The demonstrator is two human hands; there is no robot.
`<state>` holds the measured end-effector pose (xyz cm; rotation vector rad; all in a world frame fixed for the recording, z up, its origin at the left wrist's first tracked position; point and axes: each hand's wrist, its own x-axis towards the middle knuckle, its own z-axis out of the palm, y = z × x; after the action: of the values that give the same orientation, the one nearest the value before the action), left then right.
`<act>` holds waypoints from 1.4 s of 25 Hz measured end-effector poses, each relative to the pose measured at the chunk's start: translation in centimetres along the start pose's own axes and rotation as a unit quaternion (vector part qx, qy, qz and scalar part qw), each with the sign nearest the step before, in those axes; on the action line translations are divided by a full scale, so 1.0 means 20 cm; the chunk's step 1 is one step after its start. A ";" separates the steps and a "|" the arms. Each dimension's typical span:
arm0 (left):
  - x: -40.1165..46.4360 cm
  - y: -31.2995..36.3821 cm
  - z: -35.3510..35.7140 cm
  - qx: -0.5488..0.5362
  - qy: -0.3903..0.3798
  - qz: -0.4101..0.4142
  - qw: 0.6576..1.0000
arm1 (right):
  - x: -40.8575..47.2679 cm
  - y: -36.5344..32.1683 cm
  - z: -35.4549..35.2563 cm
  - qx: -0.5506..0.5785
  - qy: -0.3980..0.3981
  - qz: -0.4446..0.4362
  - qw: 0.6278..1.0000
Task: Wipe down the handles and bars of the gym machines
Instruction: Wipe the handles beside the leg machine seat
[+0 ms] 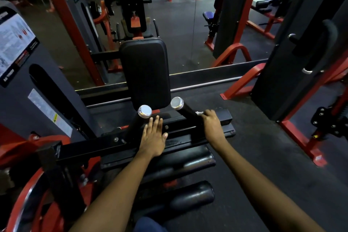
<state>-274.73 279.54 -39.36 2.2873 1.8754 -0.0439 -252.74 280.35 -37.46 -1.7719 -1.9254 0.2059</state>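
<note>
left hand [153, 135] flat, fingers straight, bracing black crossbar [188, 129]; right hand [211, 125] at 3 o'clock curled round, seemingly, white cloth [199, 112] against right handle [185, 110]. better to wrap fully, stroke toward chrome cap [177, 103].

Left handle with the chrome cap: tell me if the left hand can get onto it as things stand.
Probably yes. The left hand lies flat on the black crossbar just below the left handle, fingers straight, holding nothing, with nothing between them.
</note>
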 end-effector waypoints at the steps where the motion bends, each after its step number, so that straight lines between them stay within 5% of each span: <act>1: 0.00 0.00 0.01 -0.001 0.001 0.000 1.000 | -0.05 0.03 -0.01 0.069 0.023 0.055 0.996; 5: 0.00 -0.01 0.03 -0.016 0.032 0.008 0.999 | -0.29 0.23 -0.11 0.155 0.159 0.301 0.928; 7: 0.00 -0.01 0.03 -0.018 0.026 0.004 0.999 | -0.30 0.31 -0.09 0.162 0.137 0.343 0.915; 14: 0.00 0.00 0.03 -0.024 0.023 -0.002 0.999 | -0.27 0.06 0.24 0.149 -0.021 0.206 0.967; 16: 0.00 0.00 0.02 -0.032 0.013 -0.002 0.999 | -0.31 -0.01 0.22 0.241 -0.043 0.207 0.947; 19: 0.00 0.00 0.02 -0.026 0.016 -0.002 1.000 | -0.26 -0.09 0.02 0.263 0.147 0.259 0.918; 21: 0.00 0.00 0.02 -0.020 0.016 -0.002 1.000 | -0.15 -0.20 -0.13 0.299 0.231 0.174 0.909; 24: 0.00 0.00 0.01 -0.025 0.006 -0.004 1.000 | -0.10 -0.32 -0.09 0.248 0.193 0.008 0.949; 30: 0.00 0.00 0.01 -0.022 0.015 -0.002 1.000 | -0.07 -0.13 0.01 0.181 0.119 0.156 0.964; 35: -0.01 0.00 0.01 -0.011 0.016 -0.002 1.000 | -0.02 -0.41 -0.21 0.282 0.153 -0.035 0.947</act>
<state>-274.67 279.36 -39.54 2.2823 1.8874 0.0112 -258.00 277.83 -30.45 -1.2674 -1.5083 0.3868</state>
